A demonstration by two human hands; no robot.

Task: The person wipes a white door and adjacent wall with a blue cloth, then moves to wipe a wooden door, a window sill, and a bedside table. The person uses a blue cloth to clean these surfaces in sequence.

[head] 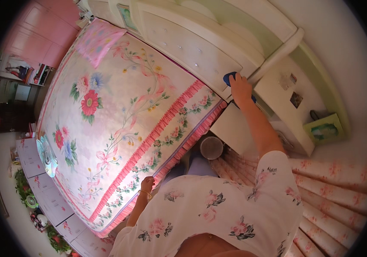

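My right hand (241, 90) grips a dark blue cloth (229, 79) and presses it against the near end of the bed's cream headboard (183, 45). More blue shows just past my wrist; whether it belongs to the same cloth I cannot tell. My left hand (147, 184), with a bracelet at the wrist, hangs by the bed's ruffled edge with its fingers curled and nothing visible in them. In front of me spreads a floral bedspread (112, 96) with pink ruffles. Shiny buttons stud the headboard's panel.
Below my right arm stands a white bedside cabinet (234, 128), with a round bin (211, 148) beside it. A green picture frame (326, 128) rests on the shelf at right. Floral curtains (334, 189) hang close on my right. A pink pillow (100, 40) lies at the bed's far side.
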